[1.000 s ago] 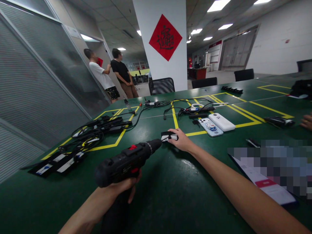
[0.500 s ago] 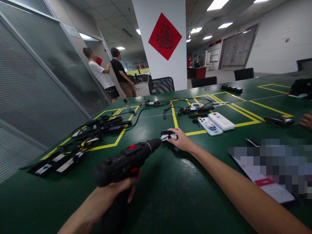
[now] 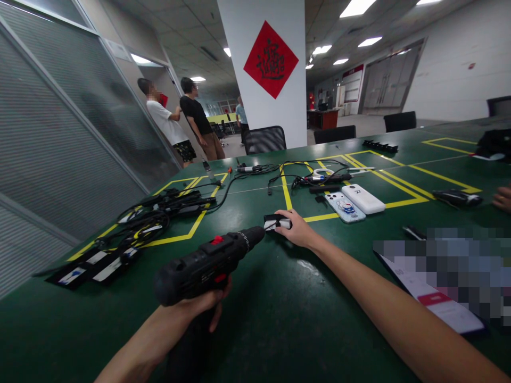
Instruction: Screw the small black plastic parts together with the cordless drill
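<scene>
My left hand [image 3: 199, 308] is wrapped round the grip of a black cordless drill [image 3: 207, 263] with red buttons. The drill's chuck points up and right, its tip close to a small black and white part [image 3: 275, 223] lying on the green table [image 3: 279, 319]. My right hand [image 3: 297, 230] reaches across the table and holds that small part down, fingers closed on it.
Two phones [image 3: 353, 203] lie beyond my right hand inside yellow tape lines. Tangled black cables and devices [image 3: 159, 213] sit at the left. Papers [image 3: 435, 303] lie at the right. Another person's hand [image 3: 503, 199] rests at the right edge. People stand by the glass wall [image 3: 175, 127].
My hands and the drill have stayed put. A further person has come into view in the background beside the pillar.
</scene>
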Action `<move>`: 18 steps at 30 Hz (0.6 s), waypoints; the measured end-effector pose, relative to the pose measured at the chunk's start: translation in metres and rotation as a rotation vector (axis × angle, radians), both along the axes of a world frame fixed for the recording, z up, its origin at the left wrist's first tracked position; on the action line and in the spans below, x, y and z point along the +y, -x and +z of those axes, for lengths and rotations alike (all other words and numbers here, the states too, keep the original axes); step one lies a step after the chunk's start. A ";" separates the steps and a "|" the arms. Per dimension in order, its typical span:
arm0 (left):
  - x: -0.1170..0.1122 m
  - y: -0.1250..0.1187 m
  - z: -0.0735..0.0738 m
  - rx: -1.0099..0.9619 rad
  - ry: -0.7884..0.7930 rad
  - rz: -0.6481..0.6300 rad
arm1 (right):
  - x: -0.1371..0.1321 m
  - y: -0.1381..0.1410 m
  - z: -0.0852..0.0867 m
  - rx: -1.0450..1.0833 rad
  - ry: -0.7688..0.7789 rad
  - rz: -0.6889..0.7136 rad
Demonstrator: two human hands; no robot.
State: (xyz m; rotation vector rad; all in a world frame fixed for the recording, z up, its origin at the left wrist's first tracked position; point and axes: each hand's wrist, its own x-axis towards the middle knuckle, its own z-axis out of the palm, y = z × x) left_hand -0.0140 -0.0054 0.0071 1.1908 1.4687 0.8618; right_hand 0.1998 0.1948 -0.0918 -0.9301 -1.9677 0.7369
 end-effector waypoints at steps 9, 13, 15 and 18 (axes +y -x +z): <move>-0.002 0.005 -0.004 -0.023 -0.008 -0.027 | 0.000 0.000 0.000 0.004 -0.020 0.006; -0.002 0.009 -0.008 0.004 0.020 -0.018 | 0.001 0.000 0.000 -0.005 -0.023 0.005; -0.001 0.010 -0.010 0.027 0.024 -0.003 | 0.001 0.001 -0.001 -0.005 -0.019 0.006; 0.000 0.011 -0.012 0.043 0.028 -0.008 | 0.002 0.001 -0.002 -0.004 -0.018 0.004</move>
